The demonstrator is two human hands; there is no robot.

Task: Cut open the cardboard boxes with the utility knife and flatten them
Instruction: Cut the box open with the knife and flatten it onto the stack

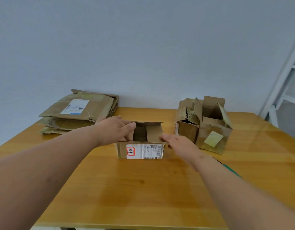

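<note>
Open box sits btwn both hands, long axis L-R: left hand grips its left rim, right hand its right corner.

A plain pale blue-grey wall is filling the upper half of the view, evenly lit and without strong shadows. A wooden table with a warm yellow-orange top is standing against it, its surface giving off a soft sheen toward the right side. At the far right edge, a white metal frame with slanted and crossing bars is rising beside the table.
</note>
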